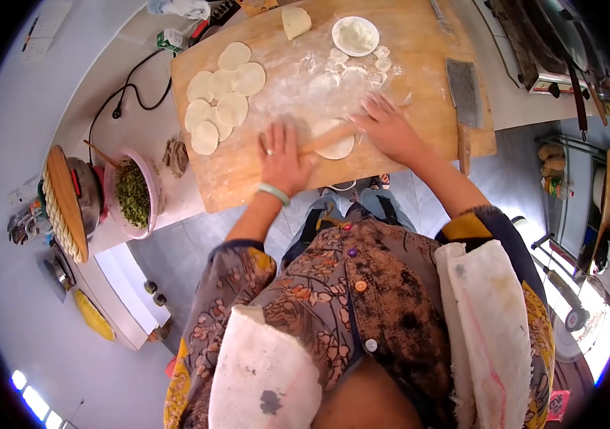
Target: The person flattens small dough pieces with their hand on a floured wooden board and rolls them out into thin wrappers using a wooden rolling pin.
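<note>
A wooden rolling pin (328, 139) lies across a round, flat piece of dough (336, 149) near the front edge of the floured board (248, 174). On the pin's left end rests my left hand (283, 159), its fingers stretched forward and apart. My right hand (389, 129) lies over the pin's right end, fingers extended and slightly blurred. Several rolled dough rounds (232, 109) overlap on the board's left side. Small dough pieces (382, 64) sit beside a white bowl of flour (355, 36). Farther back stands a larger dough piece (296, 22).
A cleaver (464, 93) lies at the board's right edge. Left of the board are a pink bowl of chopped greens (132, 194), a crumpled cloth (175, 157) and a black cable (128, 85). A stove (541, 75) stands at the back right.
</note>
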Demonstrator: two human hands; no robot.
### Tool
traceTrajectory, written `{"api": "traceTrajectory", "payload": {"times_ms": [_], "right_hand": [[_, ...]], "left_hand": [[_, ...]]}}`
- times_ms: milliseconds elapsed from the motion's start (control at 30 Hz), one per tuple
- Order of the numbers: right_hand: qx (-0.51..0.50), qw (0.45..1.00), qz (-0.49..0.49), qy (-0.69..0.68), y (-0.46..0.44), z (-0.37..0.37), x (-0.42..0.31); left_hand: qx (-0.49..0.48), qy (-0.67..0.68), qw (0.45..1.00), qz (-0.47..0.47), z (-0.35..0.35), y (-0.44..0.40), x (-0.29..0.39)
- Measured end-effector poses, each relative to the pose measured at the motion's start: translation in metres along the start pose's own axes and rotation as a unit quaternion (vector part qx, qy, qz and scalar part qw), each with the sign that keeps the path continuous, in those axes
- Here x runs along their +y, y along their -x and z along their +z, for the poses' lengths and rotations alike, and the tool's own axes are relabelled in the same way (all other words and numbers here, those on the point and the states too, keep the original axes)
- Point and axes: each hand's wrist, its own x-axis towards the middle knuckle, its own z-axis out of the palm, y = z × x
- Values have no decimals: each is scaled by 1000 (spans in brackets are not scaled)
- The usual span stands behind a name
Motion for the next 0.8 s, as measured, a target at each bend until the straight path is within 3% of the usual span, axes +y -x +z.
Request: {"api": "traceTrajectory", "payload": {"times_ms": [67,167,300,633,800], "right_hand": [[-3,1000,-1,1,-17,6,18],[15,999,36,-19,-7,6,19],[21,998,58,-9,48,-6,-12],[46,989,130,-51,53,-3,-53],[66,985,157,-12,65,1,-77]], "left_hand": [[53,41,997,-38,-5,-25,-16],[18,37,998,-53,-10,-35,-23],[-25,-2,997,69,-2,22,-2],[16,-25,995,98,-18,-1,-19],[-36,-21,992,119,-15,13,-22]]}}
